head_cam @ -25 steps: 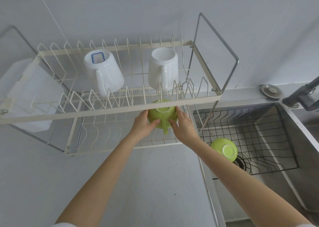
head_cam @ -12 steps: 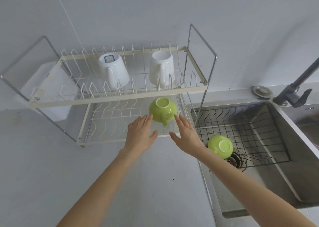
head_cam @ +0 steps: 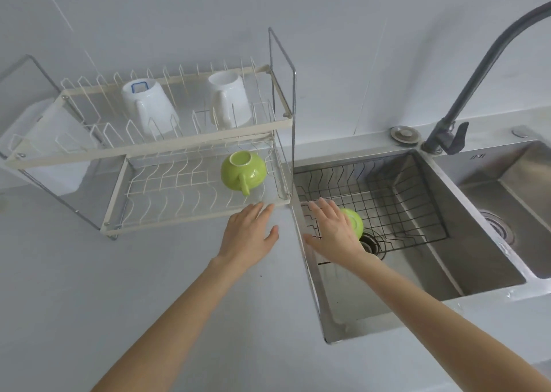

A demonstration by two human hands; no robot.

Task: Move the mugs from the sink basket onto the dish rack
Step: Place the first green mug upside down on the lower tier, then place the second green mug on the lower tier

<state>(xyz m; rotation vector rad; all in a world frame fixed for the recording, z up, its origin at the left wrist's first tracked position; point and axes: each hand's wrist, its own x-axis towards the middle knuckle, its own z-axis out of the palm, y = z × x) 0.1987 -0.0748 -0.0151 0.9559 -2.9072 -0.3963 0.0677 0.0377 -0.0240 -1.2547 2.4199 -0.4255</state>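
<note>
A green mug [head_cam: 243, 169] stands upside down on the lower tier of the cream dish rack [head_cam: 190, 221], handle toward me. Two white mugs [head_cam: 149, 107] [head_cam: 229, 99] rest upside down on the upper tier. A second green mug [head_cam: 354, 223] lies in the black wire sink basket [head_cam: 402, 201], partly hidden by my right hand [head_cam: 332, 232], which hovers open over the sink's left edge. My left hand [head_cam: 249, 233] is open above the counter just in front of the rack, holding nothing.
A stainless double sink [head_cam: 483, 213] with a dark faucet [head_cam: 447, 138] sits on the right. A round drain stopper [head_cam: 405, 134] lies behind it. A white container [head_cam: 50, 150] hangs at the rack's left end. Grey counter [head_cam: 119, 287] stretches in front.
Both hands let go of the green mug on the lower tier and drew back toward me. My right hand shifted right over the sink basket, covering part of the second green mug.
</note>
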